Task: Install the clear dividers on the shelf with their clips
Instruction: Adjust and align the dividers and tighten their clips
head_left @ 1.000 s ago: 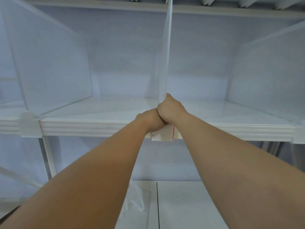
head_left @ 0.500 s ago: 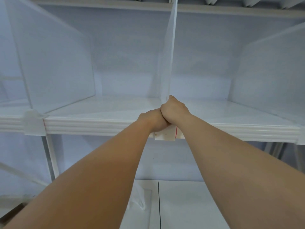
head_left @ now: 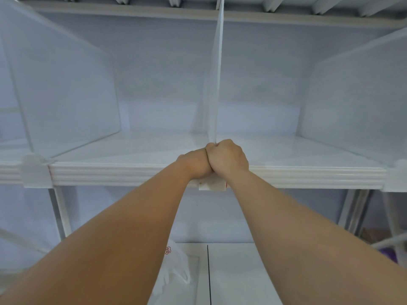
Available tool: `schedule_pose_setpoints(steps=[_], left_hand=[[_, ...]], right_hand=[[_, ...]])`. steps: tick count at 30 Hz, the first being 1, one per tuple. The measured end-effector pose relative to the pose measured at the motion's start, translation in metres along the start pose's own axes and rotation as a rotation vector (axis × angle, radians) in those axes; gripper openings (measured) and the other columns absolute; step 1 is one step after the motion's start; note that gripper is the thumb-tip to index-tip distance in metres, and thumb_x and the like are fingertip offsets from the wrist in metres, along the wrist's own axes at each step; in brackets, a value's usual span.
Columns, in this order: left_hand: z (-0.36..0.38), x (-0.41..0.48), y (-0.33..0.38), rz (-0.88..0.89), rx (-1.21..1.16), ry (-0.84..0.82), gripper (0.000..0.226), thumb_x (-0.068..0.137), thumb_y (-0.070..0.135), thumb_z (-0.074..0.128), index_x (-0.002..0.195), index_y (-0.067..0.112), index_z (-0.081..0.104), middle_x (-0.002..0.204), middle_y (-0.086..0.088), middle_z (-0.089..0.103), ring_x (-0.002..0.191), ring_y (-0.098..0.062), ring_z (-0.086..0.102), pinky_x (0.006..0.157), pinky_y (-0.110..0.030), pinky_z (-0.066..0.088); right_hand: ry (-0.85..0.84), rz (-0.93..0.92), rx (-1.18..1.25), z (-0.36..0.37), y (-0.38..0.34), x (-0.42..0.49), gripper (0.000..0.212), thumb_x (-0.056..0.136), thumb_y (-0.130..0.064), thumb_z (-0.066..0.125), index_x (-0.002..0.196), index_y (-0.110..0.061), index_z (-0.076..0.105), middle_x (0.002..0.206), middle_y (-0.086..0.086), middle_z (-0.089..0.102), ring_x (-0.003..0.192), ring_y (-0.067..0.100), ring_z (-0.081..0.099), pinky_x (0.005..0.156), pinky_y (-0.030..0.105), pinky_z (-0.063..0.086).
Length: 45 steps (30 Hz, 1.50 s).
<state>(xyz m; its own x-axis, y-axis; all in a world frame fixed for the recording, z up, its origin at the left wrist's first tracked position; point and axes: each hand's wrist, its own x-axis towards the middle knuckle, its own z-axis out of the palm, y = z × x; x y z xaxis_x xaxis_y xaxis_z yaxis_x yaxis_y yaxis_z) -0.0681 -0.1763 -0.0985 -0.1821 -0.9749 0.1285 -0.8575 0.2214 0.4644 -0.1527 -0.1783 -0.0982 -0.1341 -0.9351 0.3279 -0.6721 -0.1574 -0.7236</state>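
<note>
A clear divider (head_left: 217, 80) stands upright, edge-on to me, in the middle of the white shelf (head_left: 110, 172). At its foot a translucent clip (head_left: 212, 186) grips the shelf's ribbed front edge. My left hand (head_left: 196, 162) and my right hand (head_left: 228, 157) press side by side, both closed around the clip and the divider's bottom front corner; the clip's top is hidden under them. A second clear divider (head_left: 66, 95) stands at the left in its own clip (head_left: 36, 171), and a third divider (head_left: 356, 102) at the right with its clip (head_left: 396, 176).
Another shelf (head_left: 308, 18) runs overhead. Metal uprights (head_left: 60, 214) carry the shelf at the left and right below. A white surface with a dark seam (head_left: 237, 274) lies beneath, with a crumpled plastic bag (head_left: 174, 267) on it.
Both hands stay closed on the middle clip. The view has shifted slightly, and the hands sit a little more to the right and lower in the frame.
</note>
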Motion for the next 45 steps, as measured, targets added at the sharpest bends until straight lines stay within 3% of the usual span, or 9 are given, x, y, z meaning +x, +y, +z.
schedule_pose_setpoints(steps=[3, 5, 8, 12, 17, 24, 30, 38, 45], left_hand=[[0.0, 0.0, 0.0, -0.007, -0.013, 0.007, 0.028, 0.094, 0.021, 0.043, 0.118, 0.018, 0.057, 0.116, -0.004, 0.063, 0.115, -0.027, 0.055, 0.105, -0.045, 0.04], [-0.001, 0.002, -0.001, -0.016, -0.021, 0.001, 0.022, 0.093, 0.021, 0.043, 0.111, 0.019, 0.056, 0.114, -0.006, 0.063, 0.115, -0.03, 0.056, 0.104, -0.046, 0.041], [-0.001, 0.004, -0.001, -0.021, -0.035, -0.011, 0.017, 0.086, 0.026, 0.046, 0.099, 0.02, 0.054, 0.107, -0.006, 0.064, 0.113, -0.032, 0.057, 0.103, -0.048, 0.042], [-0.002, 0.006, -0.001, -0.03, -0.065, -0.02, 0.041, 0.073, 0.035, 0.044, 0.108, 0.018, 0.06, 0.11, -0.005, 0.066, 0.11, -0.029, 0.058, 0.102, -0.048, 0.043], [-0.004, 0.005, 0.001, 0.002, -0.154, -0.028, 0.026, 0.093, 0.017, 0.047, 0.112, 0.006, 0.061, 0.115, -0.014, 0.064, 0.1, -0.026, 0.057, 0.096, -0.04, 0.046], [-0.003, 0.009, -0.002, 0.01, -0.17, -0.014, 0.022, 0.092, 0.014, 0.047, 0.108, 0.008, 0.061, 0.108, -0.011, 0.064, 0.094, -0.024, 0.055, 0.092, -0.038, 0.046], [-0.001, 0.007, -0.004, -0.025, -0.03, 0.031, 0.026, 0.092, 0.022, 0.046, 0.114, 0.013, 0.057, 0.114, -0.007, 0.064, 0.11, -0.029, 0.058, 0.101, -0.045, 0.045], [0.0, 0.004, -0.003, 0.0, -0.009, 0.029, 0.008, 0.093, 0.023, 0.045, 0.095, 0.021, 0.053, 0.098, -0.003, 0.06, 0.115, -0.028, 0.056, 0.103, -0.042, 0.043], [-0.001, -0.002, 0.0, 0.014, 0.005, -0.023, 0.034, 0.09, 0.035, 0.044, 0.117, 0.019, 0.057, 0.117, -0.003, 0.062, 0.12, -0.025, 0.053, 0.108, -0.044, 0.038]], right_hand=[[0.036, -0.009, 0.035, 0.001, -0.002, -0.006, 0.036, 0.093, -0.029, 0.04, 0.123, -0.018, 0.057, 0.111, 0.008, 0.065, 0.1, 0.029, 0.06, 0.079, 0.032, 0.044], [0.034, -0.034, 0.041, 0.002, -0.002, -0.007, 0.05, 0.095, -0.029, 0.038, 0.144, -0.031, 0.033, 0.121, 0.006, 0.062, 0.111, 0.03, 0.057, 0.087, 0.035, 0.044], [0.027, -0.054, 0.041, 0.0, -0.003, -0.007, 0.057, 0.095, -0.028, 0.037, 0.148, -0.038, 0.018, 0.126, 0.005, 0.06, 0.113, 0.029, 0.056, 0.09, 0.036, 0.044], [0.049, -0.049, 0.048, -0.001, -0.004, -0.006, 0.063, 0.094, -0.029, 0.04, 0.149, -0.036, 0.011, 0.12, 0.007, 0.061, 0.109, 0.031, 0.058, 0.088, 0.038, 0.045], [0.068, -0.026, 0.06, -0.001, -0.006, -0.004, 0.066, 0.093, -0.027, 0.044, 0.15, -0.026, 0.011, 0.115, 0.01, 0.062, 0.105, 0.032, 0.059, 0.079, 0.035, 0.042], [0.082, -0.008, 0.087, -0.001, -0.006, -0.004, 0.064, 0.092, -0.027, 0.045, 0.149, -0.025, 0.016, 0.116, 0.009, 0.063, 0.107, 0.032, 0.058, 0.082, 0.035, 0.043], [0.049, -0.014, 0.063, 0.002, -0.003, -0.003, 0.057, 0.093, -0.029, 0.041, 0.147, -0.025, 0.022, 0.118, 0.008, 0.062, 0.11, 0.031, 0.057, 0.08, 0.034, 0.039], [0.016, -0.026, 0.026, 0.003, -0.002, 0.001, 0.051, 0.094, -0.03, 0.039, 0.144, -0.026, 0.031, 0.124, 0.008, 0.06, 0.114, 0.031, 0.055, 0.083, 0.033, 0.039], [0.028, -0.035, 0.022, 0.0, 0.001, 0.0, 0.053, 0.092, -0.032, 0.043, 0.144, -0.024, 0.031, 0.125, 0.008, 0.06, 0.115, 0.03, 0.055, 0.086, 0.034, 0.041]])
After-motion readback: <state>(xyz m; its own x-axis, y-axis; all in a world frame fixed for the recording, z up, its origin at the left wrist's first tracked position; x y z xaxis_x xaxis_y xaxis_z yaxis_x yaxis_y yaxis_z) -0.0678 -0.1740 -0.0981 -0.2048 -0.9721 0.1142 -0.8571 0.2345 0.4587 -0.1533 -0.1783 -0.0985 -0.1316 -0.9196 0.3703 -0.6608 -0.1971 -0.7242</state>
